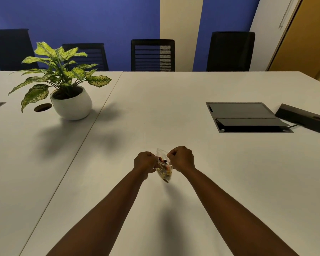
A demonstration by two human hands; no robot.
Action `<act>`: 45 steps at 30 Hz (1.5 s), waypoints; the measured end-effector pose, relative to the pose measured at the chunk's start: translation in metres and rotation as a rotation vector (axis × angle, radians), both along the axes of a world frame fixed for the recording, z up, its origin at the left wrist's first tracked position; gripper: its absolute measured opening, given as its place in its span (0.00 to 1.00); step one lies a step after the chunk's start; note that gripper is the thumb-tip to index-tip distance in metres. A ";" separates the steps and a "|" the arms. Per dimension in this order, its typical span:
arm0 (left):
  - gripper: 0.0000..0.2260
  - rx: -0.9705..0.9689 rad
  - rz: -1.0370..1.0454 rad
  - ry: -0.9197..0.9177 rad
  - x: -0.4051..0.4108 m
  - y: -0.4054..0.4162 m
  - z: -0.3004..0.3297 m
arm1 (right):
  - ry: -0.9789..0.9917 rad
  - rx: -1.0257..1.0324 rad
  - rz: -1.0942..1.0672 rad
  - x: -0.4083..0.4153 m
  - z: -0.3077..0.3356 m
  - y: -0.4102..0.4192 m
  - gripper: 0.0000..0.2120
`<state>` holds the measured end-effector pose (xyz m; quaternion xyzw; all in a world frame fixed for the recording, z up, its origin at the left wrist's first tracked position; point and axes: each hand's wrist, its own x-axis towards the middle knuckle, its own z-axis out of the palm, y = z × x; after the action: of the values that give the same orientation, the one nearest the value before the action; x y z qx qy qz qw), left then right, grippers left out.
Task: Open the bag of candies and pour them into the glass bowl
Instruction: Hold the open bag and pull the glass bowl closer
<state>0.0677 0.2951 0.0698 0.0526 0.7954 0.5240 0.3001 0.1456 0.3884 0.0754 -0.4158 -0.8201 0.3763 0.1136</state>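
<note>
Our forearms reach out; both hands, left (145,163) and right (182,159), are fisted, pinching the top edges of the small clear bag of candies (164,168) held above the white worktop (155,108). Risk: a sharp tug could split it and scatter candies. We see no glass bowl; whether the seal is open is unclear.

No readable text, label, brand, number or sign is seen anywhere in the view. Any print on the clear bag of candies (163,168) is too small and blurred to be read, and nothing legible is shown on the black device (303,118) near the table's right edge.
</note>
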 end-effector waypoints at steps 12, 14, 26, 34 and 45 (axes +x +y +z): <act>0.11 -0.084 -0.106 0.005 -0.003 0.009 0.002 | 0.011 0.027 0.028 0.013 -0.004 0.028 0.06; 0.11 -0.086 -0.125 0.006 -0.001 0.013 0.003 | 0.048 -0.047 0.025 0.015 -0.005 0.033 0.06; 0.11 -0.076 -0.185 -0.034 0.020 0.033 -0.005 | -0.681 -0.350 0.465 0.091 0.007 0.078 0.20; 0.11 -0.077 -0.250 -0.050 0.038 0.041 -0.007 | -1.042 -0.317 0.590 0.154 -0.017 0.081 0.29; 0.12 -0.077 -0.269 -0.025 0.050 0.041 -0.012 | -0.870 -0.304 0.408 0.189 -0.039 0.078 0.18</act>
<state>0.1180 0.3365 0.0574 0.1408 0.7967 0.4488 0.3794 0.3346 0.4662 0.0359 -0.3771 -0.7920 0.2980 -0.3764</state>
